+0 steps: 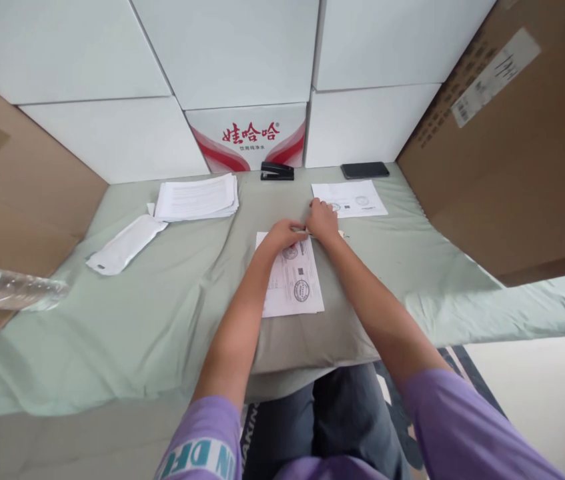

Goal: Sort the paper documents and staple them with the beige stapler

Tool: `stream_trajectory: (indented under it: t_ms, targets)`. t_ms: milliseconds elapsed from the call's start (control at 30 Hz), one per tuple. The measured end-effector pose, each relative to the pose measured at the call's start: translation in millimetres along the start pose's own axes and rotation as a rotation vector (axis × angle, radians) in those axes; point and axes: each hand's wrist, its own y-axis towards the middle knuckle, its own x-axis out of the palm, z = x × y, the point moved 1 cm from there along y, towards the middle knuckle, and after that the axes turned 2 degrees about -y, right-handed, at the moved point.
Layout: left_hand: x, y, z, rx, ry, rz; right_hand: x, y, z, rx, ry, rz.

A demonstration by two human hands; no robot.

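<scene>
Pinching at the top edge of a stamped sheet (292, 277) that lies flat on the green-covered bench (172, 313), the left hand (285, 235) and right hand (322, 220) meet fingertip to fingertip, both curled onto the paper's upper corner; whether something small sits between them I cannot tell. One finished-looking stamped page (349, 199) rests just beyond the right hand, while a thicker paper stack (197, 197) waits beyond and to the left of the left hand, so most sheets seem still to be handled. A black stapler (277, 171) and a dark phone (365, 170) lie farther out near the white boxes (232, 53), an envelope (125, 245) and a plastic bottle (12, 290) well off to the left, none blocking the hands.
</scene>
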Motion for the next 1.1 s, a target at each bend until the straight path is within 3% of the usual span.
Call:
stream_trajectory:
  t_ms: [200, 400, 633, 733, 867, 967, 1033, 1100]
  targets:
    - [5.4, -3.6, 8.7, 0.059, 0.262, 0.099, -3.4, -8.9, 2.2, -0.047, 0.073, 0.032]
    - [2.5, -12.0, 22.6, -0.047, 0.446, 0.091, -5.7, -7.5, 4.5, -0.041, 0.143, 0.083]
    - [0.6, -15.4, 27.7, -0.059, 0.453, 0.089, -9.1, 7.3, 12.5, -0.053, 0.231, 0.040]
    - [-3.7, -14.3, 24.8, 0.028, 0.415, 0.129, -7.6, 9.2, 13.4, -0.066, 0.220, 0.032]
    - [-19.5, -17.6, 22.7, 0.241, 0.304, 0.100, -11.6, 8.5, 13.3, -0.142, 0.289, 0.036]
    - [-39.8, -27.5, 25.3, 0.309, 0.121, 0.047, -22.7, 5.3, 9.7, -0.283, 0.442, -0.016]
    - [-56.6, -36.7, 27.5, 0.295, -0.002, 0.084, -33.1, 1.0, 3.9, -0.380, 0.579, -0.106]
    - [-75.1, -47.0, 27.7, 0.284, -0.091, 0.207, -44.4, -4.9, -3.6, -0.435, 0.714, -0.230]
